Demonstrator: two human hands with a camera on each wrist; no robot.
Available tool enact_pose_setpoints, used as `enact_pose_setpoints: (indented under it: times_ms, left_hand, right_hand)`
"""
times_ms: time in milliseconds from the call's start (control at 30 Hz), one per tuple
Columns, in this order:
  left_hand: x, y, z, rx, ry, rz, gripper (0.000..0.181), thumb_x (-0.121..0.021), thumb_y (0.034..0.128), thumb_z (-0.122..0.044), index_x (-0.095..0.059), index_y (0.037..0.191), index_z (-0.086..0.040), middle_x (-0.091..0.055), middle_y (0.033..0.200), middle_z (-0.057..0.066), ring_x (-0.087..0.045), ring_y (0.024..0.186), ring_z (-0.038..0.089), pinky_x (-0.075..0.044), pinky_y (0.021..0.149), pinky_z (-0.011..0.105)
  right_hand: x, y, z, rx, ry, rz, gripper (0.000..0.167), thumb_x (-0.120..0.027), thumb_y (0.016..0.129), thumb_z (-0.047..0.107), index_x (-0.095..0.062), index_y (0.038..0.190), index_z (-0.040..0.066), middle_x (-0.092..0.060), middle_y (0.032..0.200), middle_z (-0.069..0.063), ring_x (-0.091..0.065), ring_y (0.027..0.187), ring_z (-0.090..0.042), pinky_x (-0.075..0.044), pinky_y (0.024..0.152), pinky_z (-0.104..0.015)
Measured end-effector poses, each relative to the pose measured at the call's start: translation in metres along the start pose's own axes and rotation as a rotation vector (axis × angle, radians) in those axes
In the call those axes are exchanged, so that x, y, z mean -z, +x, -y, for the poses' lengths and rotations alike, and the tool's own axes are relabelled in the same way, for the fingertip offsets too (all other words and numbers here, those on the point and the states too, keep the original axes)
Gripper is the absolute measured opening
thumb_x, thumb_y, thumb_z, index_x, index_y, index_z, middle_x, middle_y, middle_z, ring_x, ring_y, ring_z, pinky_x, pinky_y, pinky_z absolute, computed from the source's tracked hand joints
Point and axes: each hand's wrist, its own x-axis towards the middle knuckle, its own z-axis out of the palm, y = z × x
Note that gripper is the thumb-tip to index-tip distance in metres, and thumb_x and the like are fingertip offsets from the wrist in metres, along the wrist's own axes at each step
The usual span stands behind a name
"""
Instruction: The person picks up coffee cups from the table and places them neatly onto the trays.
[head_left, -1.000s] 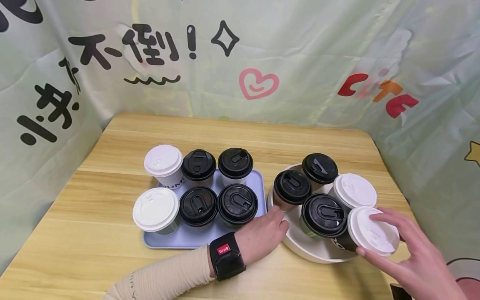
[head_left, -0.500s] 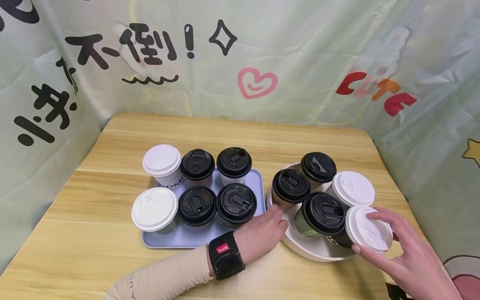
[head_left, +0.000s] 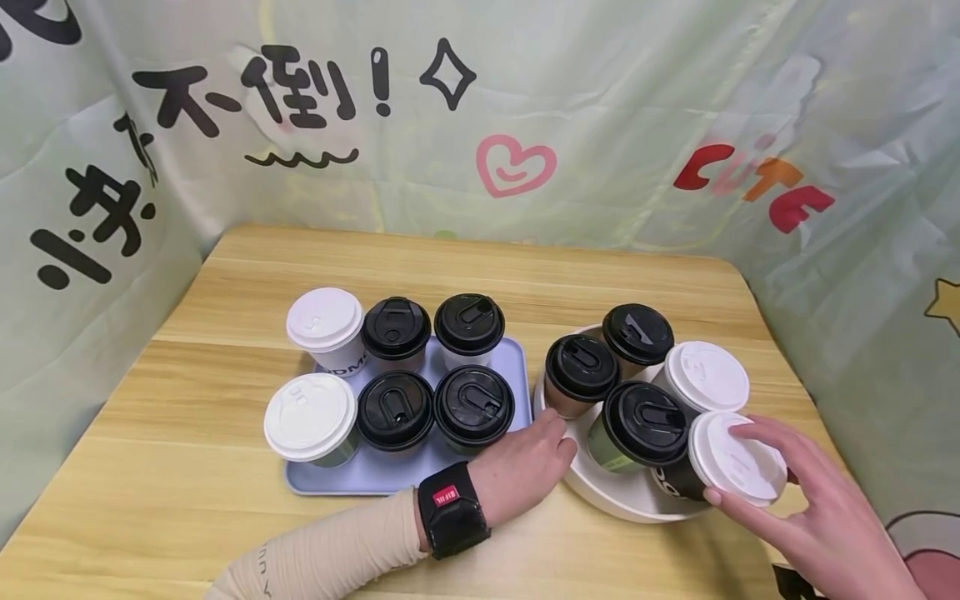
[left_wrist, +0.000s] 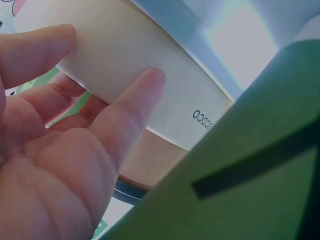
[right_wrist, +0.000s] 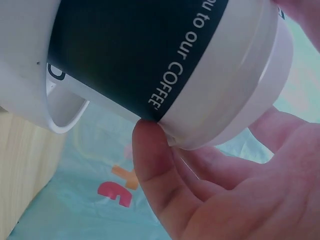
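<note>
In the head view my right hand (head_left: 817, 508) grips a paper coffee cup (head_left: 737, 458) by its white lid, at the right front of a round white tray (head_left: 637, 508). The right wrist view shows this cup's dark printed sleeve (right_wrist: 130, 50), with thumb and fingers around the lid end. It leans over the tray's wall. My left hand (head_left: 528, 467) holds the tray's left wall, which carries the word "ecoco" (left_wrist: 202, 120) in the left wrist view. Beside the gripped cup, a green cup (head_left: 611, 446) with a black lid stands tilted in the tray.
Two black-lidded cups (head_left: 581, 371) and another white-lidded cup (head_left: 705, 379) also stand in the round tray. To the left, a blue rectangular tray (head_left: 337, 482) bears several lidded cups (head_left: 311, 417). A printed cloth (head_left: 600, 100) hangs behind the wooden table (head_left: 172, 400).
The right hand has shifted the white-lidded cup slightly left. Next to it, the green cup has moved left and tilted more. My left hand stays on the tray's wall.
</note>
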Motion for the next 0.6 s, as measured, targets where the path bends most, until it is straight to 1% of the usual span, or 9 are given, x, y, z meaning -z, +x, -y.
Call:
enact_pose_setpoints:
  times_ms: [133, 267, 367, 500, 600]
  left_hand:
    - [0.0003, 0.0004, 0.0000, -0.002, -0.001, 0.005, 0.013, -0.057, 0.1003, -0.008, -0.069, 0.104, -0.011, -0.057, 0.098, 0.000, -0.051, 0.098, 0.013, -0.052, 0.070, 0.016]
    - [0.0008, 0.0005, 0.0004, -0.002, -0.004, 0.009, 0.013, -0.057, 0.1004, -0.007, -0.069, 0.104, -0.011, -0.057, 0.099, 0.001, -0.051, 0.098, 0.013, -0.052, 0.071, 0.016]
    - [0.0010, 0.0005, 0.0006, 0.000, -0.012, 0.013, 0.013, -0.057, 0.1004, -0.007, -0.069, 0.105, -0.010, -0.057, 0.099, 0.001, -0.051, 0.099, 0.013, -0.052, 0.071, 0.016]
    - [0.0008, 0.0005, 0.0006, 0.005, -0.037, 0.019, 0.014, -0.056, 0.1007, -0.007, -0.069, 0.106, -0.010, -0.056, 0.100, 0.001, -0.051, 0.098, 0.013, -0.052, 0.070, 0.016]
    - [0.0007, 0.0005, 0.0007, 0.005, -0.047, 0.020, 0.014, -0.056, 0.1007, -0.007, -0.069, 0.106, -0.010, -0.056, 0.100, 0.001, -0.051, 0.098, 0.013, -0.052, 0.069, 0.016]
  right_hand:
    - [0.0016, -0.0023, 0.0000, -0.058, -0.041, 0.044, 0.073, -0.095, 0.071, 0.036, -0.059, 0.133, 0.028, -0.057, 0.134, -0.010, -0.042, 0.096, 0.008, -0.036, 0.069, -0.014]
    - [0.0031, -0.0028, 0.0005, -0.102, -0.083, 0.082, 0.073, -0.093, 0.073, 0.042, -0.057, 0.135, 0.028, -0.056, 0.136, -0.013, -0.046, 0.092, -0.001, -0.039, 0.064, -0.020]
    - [0.0030, -0.0023, 0.0016, -0.079, -0.069, 0.058, 0.073, -0.094, 0.072, 0.039, -0.058, 0.134, 0.027, -0.056, 0.135, -0.014, -0.044, 0.095, -0.002, -0.038, 0.065, -0.020]
    - [0.0014, -0.0011, 0.0030, -0.031, -0.050, 0.009, 0.072, -0.096, 0.070, 0.036, -0.061, 0.132, 0.026, -0.057, 0.134, -0.014, -0.039, 0.099, 0.004, -0.034, 0.071, -0.019]
    - [0.0006, -0.0010, 0.0033, -0.029, -0.058, 0.006, 0.071, -0.095, 0.071, 0.036, -0.061, 0.132, 0.026, -0.058, 0.133, -0.014, -0.038, 0.098, 0.004, -0.033, 0.070, -0.019]
